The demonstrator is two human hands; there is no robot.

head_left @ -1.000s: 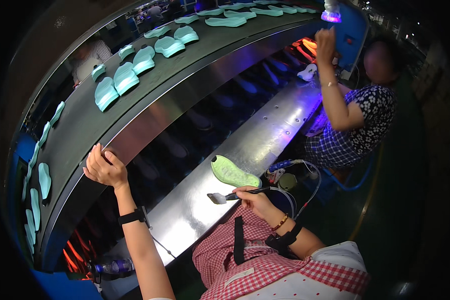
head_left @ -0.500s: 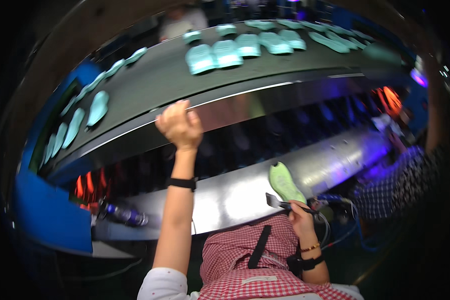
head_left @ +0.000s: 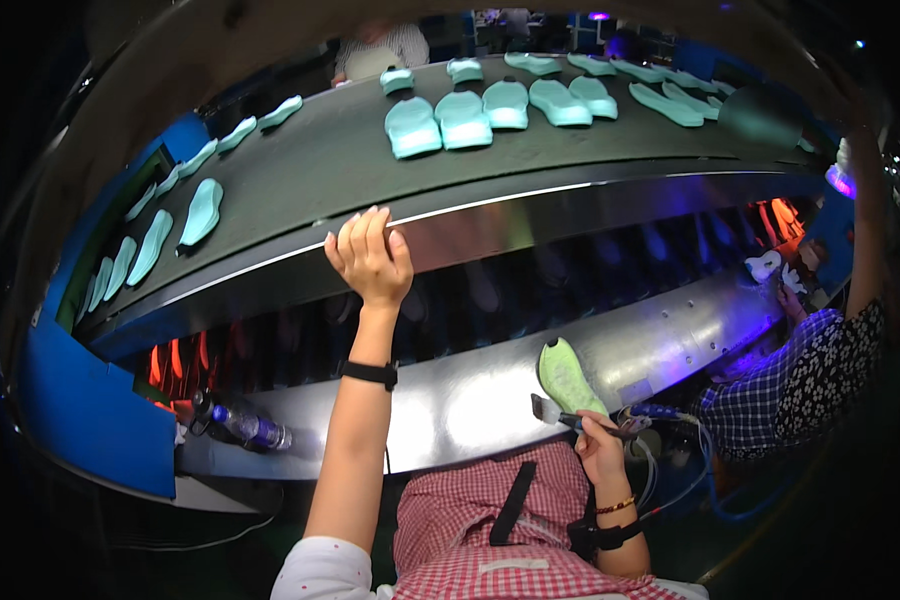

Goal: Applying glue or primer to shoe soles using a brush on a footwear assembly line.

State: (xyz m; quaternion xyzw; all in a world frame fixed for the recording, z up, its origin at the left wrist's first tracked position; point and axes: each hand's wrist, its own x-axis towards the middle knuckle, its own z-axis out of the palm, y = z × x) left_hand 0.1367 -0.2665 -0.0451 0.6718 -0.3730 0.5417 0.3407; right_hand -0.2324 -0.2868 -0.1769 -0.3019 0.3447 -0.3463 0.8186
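My left hand (head_left: pixel 372 258) reaches out to the conveyor's near metal edge, fingers apart and nothing in them. Whether its fingertips touch the edge I cannot tell. Low on the right, my right hand (head_left: pixel 602 445) grips a flat brush (head_left: pixel 560 414) by its dark handle, bristles pointing left. A yellow-green shoe sole (head_left: pixel 564 376) lies on the metal shelf (head_left: pixel 480 405) just beyond the brush. On the dark conveyor belt (head_left: pixel 305 165) rest several pale turquoise shoe soles, one group (head_left: pixel 465 120) in the middle and a single sole (head_left: pixel 201 212) at the left.
A bottle (head_left: pixel 255 428) lies at the shelf's left end. Glowing orange heaters (head_left: pixel 785 218) show beneath the conveyor at both ends. At the right a co-worker's arm (head_left: pixel 792 300) is near a white item (head_left: pixel 764 265). Another person (head_left: pixel 385 50) is across the belt. Cables and hoses (head_left: pixel 708 450) hang beside my right hand.
My left hand's fingers have uncurled and spread at the conveyor edge. My right hand still holds the brush near the yellow-green sole. The whole view has shifted slightly.
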